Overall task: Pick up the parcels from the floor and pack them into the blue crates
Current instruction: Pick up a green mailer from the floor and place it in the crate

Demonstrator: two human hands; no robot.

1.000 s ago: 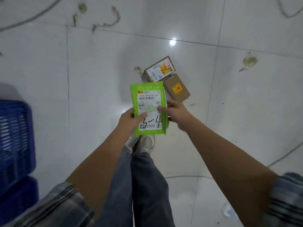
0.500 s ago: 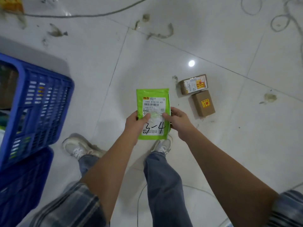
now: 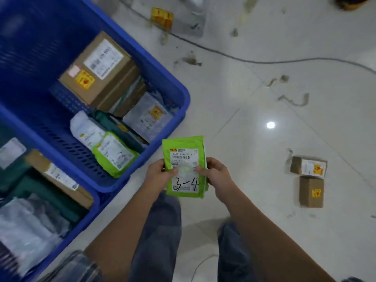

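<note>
I hold a green parcel (image 3: 184, 155) with a white label marked "3-4" upright in front of me. My left hand (image 3: 159, 176) grips its left edge and my right hand (image 3: 215, 177) grips its right edge, thumbs on the label. Just left of it stands a blue crate (image 3: 175, 86) holding a large cardboard box (image 3: 97, 72), a similar green parcel (image 3: 115, 154) and grey and white bags. A second blue crate (image 3: 95, 200) nearer me at the lower left holds more parcels. Two small cardboard boxes (image 3: 308, 166) (image 3: 311, 191) lie on the floor at the right.
A dark cable (image 3: 244, 60) runs across the white tiled floor beyond the crates. A yellow-labelled item (image 3: 161, 17) lies at the top by the cable. Scraps and stains dot the tiles. My legs in jeans are below the parcel.
My view has swung left toward the crates, which now fill the left side. The green parcel stays held in both hands and is now beside the crate's corner.
</note>
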